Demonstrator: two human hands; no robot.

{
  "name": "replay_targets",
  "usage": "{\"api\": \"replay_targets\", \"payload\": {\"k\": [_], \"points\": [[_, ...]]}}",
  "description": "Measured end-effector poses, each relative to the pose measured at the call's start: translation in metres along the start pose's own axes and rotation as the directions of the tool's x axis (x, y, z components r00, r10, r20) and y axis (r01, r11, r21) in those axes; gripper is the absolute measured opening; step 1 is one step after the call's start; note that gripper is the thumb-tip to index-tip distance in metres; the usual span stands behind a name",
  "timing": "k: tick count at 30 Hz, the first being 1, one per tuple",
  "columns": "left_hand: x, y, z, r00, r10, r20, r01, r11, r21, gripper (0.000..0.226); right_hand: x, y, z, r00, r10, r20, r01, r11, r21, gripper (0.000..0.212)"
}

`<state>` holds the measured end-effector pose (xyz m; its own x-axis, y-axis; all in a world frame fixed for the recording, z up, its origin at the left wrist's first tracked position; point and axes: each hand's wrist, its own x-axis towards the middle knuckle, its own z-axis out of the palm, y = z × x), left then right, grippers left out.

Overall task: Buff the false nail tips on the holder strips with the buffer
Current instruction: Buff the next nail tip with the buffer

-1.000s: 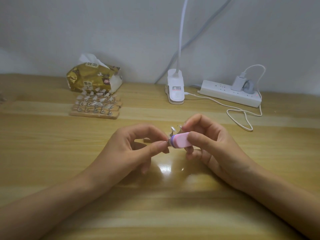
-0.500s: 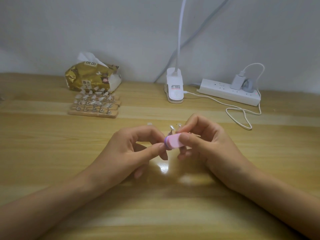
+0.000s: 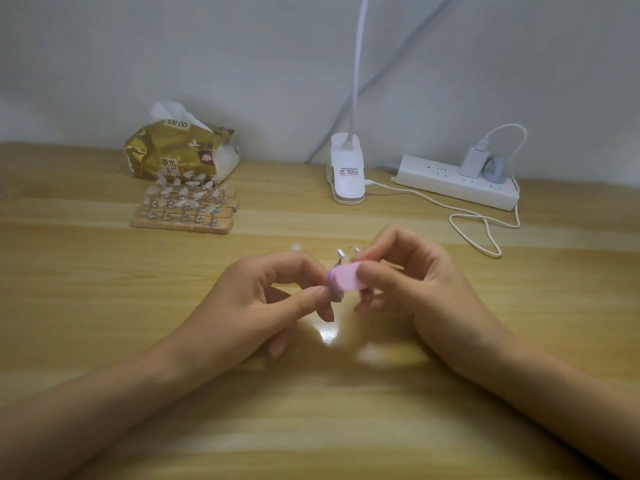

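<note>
Head view: right hand (image 3: 415, 282) pinches buffer (image 3: 346, 277), left hand (image 3: 277, 296) pinches holder strip (image 3: 339, 255), well apart from lamp (image 3: 347, 174).

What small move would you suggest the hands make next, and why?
Probably a short stroke of the pink buffer across the nail tip: the right hand pinches the buffer, its end sits at the tip, which the left hand pinches steady, and many tips wait on the holder strips behind.

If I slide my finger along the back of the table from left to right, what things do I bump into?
The gold tissue pack → the white lamp base → the white power strip.
</note>
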<state>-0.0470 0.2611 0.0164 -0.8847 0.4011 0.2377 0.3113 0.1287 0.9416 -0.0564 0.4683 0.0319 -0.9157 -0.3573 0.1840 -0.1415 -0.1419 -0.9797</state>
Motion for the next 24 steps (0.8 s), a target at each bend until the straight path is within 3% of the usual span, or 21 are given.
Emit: {"api": "replay_targets", "payload": {"k": [2, 6, 9, 13, 17, 21, 24], "points": [[-0.0002, 0.0002, 0.0001, 1.000, -0.003, 0.004, 0.003, 1.000, 0.017, 0.018, -0.0014, 0.0008, 0.0029, 0.998, -0.005, 0.058, 0.006, 1.000, -0.017, 0.012], [0.0010, -0.0002, -0.0004, 1.000, -0.003, -0.013, 0.004, 1.000, 0.009, 0.009, 0.0002, -0.0006, 0.0003, 1.000, 0.003, -0.019, -0.003, 1.000, -0.001, 0.010], [-0.0003, -0.0007, 0.0002, 1.000, -0.001, 0.001, 0.001, 1.000, 0.016, 0.018, -0.0017, 0.0008, 0.0032, 0.998, -0.003, 0.057, 0.004, 1.000, -0.024, 0.012], [0.0009, -0.0009, -0.0002, 1.000, -0.007, 0.003, 0.007, 1.000, 0.003, 0.009, 0.0009, -0.0001, -0.0010, 1.000, 0.006, -0.023, -0.006, 1.000, 0.007, 0.016], [0.0003, -0.0012, 0.0000, 1.000, -0.005, 0.006, 0.004, 1.000, 0.025, 0.018, -0.0014, 0.0014, 0.0037, 0.998, -0.004, 0.061, 0.005, 1.000, -0.021, 0.013], [0.0009, -0.0010, 0.0002, 1.000, -0.013, 0.003, 0.013, 1.000, 0.004, 0.010, 0.0014, 0.0000, -0.0018, 0.999, 0.020, -0.038, -0.019, 1.000, 0.012, 0.018], [-0.0004, 0.0001, 0.0007, 1.000, -0.014, 0.019, 0.014, 1.000, 0.012, 0.020, -0.0009, 0.0035, 0.0028, 0.998, 0.016, 0.062, -0.016, 1.000, -0.007, 0.012]]}}
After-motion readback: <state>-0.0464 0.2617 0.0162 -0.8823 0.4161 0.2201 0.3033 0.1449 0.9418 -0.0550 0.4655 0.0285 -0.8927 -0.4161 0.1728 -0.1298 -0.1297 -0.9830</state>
